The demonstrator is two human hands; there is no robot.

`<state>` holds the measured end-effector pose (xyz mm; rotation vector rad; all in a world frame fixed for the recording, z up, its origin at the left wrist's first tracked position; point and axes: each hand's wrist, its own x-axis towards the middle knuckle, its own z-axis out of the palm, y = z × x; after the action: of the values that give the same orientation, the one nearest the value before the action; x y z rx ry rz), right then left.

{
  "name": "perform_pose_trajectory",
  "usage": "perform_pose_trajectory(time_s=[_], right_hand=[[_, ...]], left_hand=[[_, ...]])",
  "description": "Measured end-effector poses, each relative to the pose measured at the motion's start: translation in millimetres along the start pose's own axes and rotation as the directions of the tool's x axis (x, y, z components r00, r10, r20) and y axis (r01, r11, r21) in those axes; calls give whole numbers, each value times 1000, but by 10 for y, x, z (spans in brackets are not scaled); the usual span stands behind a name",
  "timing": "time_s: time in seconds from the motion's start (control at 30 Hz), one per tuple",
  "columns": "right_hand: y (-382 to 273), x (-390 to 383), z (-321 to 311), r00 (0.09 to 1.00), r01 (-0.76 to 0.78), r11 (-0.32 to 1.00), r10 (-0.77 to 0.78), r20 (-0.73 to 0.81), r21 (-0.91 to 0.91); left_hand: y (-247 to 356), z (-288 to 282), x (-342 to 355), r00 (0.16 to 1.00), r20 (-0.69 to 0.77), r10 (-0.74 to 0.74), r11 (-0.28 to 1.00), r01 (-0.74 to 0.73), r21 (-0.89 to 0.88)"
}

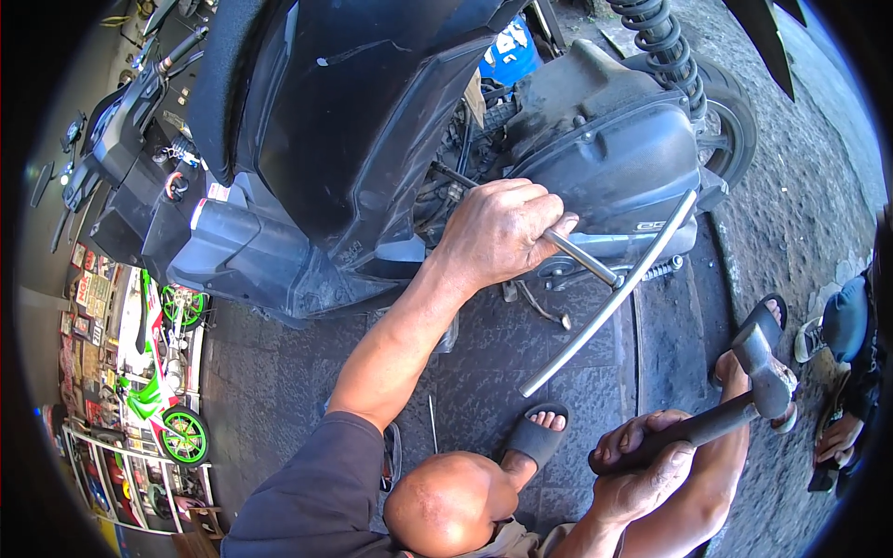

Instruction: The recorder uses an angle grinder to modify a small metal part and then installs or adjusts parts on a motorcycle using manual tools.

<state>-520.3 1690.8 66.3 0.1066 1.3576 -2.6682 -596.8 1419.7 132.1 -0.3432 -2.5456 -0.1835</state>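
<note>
My left hand (498, 232) is closed around the shaft of a T-handle wrench (609, 302). The wrench's long crossbar slants across on the near side of my fist. Its far end reaches in among the engine parts of a dark scooter (595, 167), and the tip is hidden there. In my right hand (642, 460) is a hammer (698, 428), gripped by its dark handle. The metal hammer head (765, 374) points up and to the right, apart from the wrench's crossbar.
A coil-spring shock absorber (662, 46) and rear wheel (730, 126) stand at the far right. My sandalled foot (539, 437) rests on the dark tiles. Another person's hand (840, 437) shows at the right edge. A green-wheeled small motorbike (153, 395) stands left.
</note>
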Motion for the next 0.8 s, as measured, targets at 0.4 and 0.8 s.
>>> perform_pose_trajectory(time_s=[0.4,0.8], right_hand=[[63,-33,13,998,-60,998,60,18,15],[364,47,39,968,-143,976,173,180,-167]], left_hand=[[24,-51,-5,996,70,-54,997,50,60],[-7,1,26,1000,-23,-20,999,19,-34]])
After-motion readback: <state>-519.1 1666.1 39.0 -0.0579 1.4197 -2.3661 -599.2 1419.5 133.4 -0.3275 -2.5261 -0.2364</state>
